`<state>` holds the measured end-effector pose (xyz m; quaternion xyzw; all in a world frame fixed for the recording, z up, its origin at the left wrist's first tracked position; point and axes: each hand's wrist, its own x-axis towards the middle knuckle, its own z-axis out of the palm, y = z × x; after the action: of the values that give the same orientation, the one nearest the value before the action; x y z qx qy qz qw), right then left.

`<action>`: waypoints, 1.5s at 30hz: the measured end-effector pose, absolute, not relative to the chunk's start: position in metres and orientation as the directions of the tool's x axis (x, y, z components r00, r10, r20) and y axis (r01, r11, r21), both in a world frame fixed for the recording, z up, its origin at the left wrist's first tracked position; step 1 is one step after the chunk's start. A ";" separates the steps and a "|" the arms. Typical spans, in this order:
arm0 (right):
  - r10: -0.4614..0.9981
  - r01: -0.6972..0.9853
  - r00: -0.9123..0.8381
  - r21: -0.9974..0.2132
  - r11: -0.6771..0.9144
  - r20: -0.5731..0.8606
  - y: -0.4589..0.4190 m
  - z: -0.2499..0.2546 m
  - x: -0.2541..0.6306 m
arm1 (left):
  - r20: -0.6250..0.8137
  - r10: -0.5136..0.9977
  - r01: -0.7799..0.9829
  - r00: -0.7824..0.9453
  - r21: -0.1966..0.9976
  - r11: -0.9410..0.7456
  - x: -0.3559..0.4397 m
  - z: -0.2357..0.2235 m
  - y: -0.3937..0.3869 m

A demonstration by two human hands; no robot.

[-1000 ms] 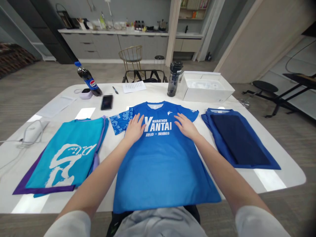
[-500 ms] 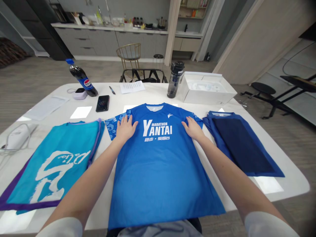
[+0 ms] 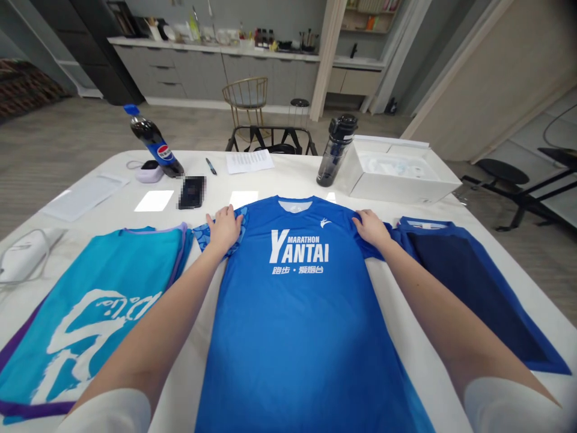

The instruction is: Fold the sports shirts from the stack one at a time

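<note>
A blue running T-shirt (image 3: 293, 319) printed "Marathon Yantai" lies flat and spread on the white table (image 3: 189, 367). My left hand (image 3: 224, 228) is at the shirt's left sleeve, with fingers curled over its patterned edge. On the far side, my right hand (image 3: 372, 228) grips the right sleeve near the shoulder, hiding most of that sleeve. To the left lies a folded teal and purple garment (image 3: 103, 319). A folded dark blue garment (image 3: 469, 282) lies to the right, close to my right hand.
Behind the shirt stand a Pepsi bottle (image 3: 155, 144), a black water bottle (image 3: 337, 150) and an open white box (image 3: 396, 171). A phone (image 3: 192, 192), pen (image 3: 211, 166) and papers (image 3: 249, 161) lie on the table. A white corded device (image 3: 24, 255) sits at the left.
My hands have moved outward from the shirt's chest onto its sleeves and closed on them. The head camera has also shifted, so the shirt appears larger and higher in view.
</note>
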<state>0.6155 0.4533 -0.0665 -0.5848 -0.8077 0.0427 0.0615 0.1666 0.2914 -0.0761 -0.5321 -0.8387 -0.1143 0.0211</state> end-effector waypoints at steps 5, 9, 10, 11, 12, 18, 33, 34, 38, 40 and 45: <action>0.986 0.984 -0.117 -0.118 0.131 0.117 0.467 -0.068 0.594 | 0.108 0.904 0.904 -0.414 0.161 0.395 0.158 -0.071 0.329; 0.980 0.982 -0.140 -0.108 0.155 0.141 0.481 -0.076 0.576 | 0.118 0.903 0.906 -0.413 0.156 0.394 0.140 -0.079 0.348; 0.979 0.981 -0.136 -0.116 0.154 0.150 0.487 -0.077 0.571 | 0.137 0.896 0.902 -0.423 0.156 0.402 0.135 -0.080 0.354; 0.979 0.981 -0.128 -0.127 0.148 0.158 0.493 -0.078 0.566 | 0.154 0.886 0.896 -0.437 0.156 0.415 0.130 -0.081 0.359; 0.980 0.980 -0.115 -0.143 0.138 0.160 0.499 -0.078 0.560 | 0.164 0.877 0.890 -0.451 0.156 0.428 0.125 -0.081 0.365; 0.971 0.973 -0.100 -0.181 0.141 0.219 0.503 -0.074 0.533 | 0.280 0.862 0.902 -0.422 0.224 0.369 0.131 -0.073 0.371; 0.971 0.966 -0.232 -0.103 0.236 0.049 0.453 -0.069 0.588 | 0.108 0.946 0.940 -0.305 0.190 0.282 0.162 -0.064 0.296; 0.953 0.945 -0.298 -0.127 0.303 0.056 0.439 -0.068 0.570 | 0.104 0.964 0.956 -0.243 0.194 0.220 0.181 -0.063 0.294; 0.840 0.828 -0.541 -0.196 0.525 -0.040 0.378 -0.072 0.513 | -0.022 0.999 0.973 -0.049 0.225 0.053 0.239 -0.070 0.280; 0.828 0.825 -0.556 -0.166 0.540 -0.069 0.358 -0.076 0.508 | -0.042 0.999 0.976 -0.011 0.217 0.020 0.248 -0.073 0.267; 0.871 0.872 -0.487 -0.096 0.481 -0.066 0.322 -0.073 0.536 | -0.012 0.998 0.980 0.058 0.189 -0.055 0.250 -0.069 0.222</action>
<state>0.5359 0.3218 -0.0734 -0.5063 -0.8604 0.0582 -0.0040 0.2497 0.2224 -0.0692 -0.7236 -0.6836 -0.0608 -0.0731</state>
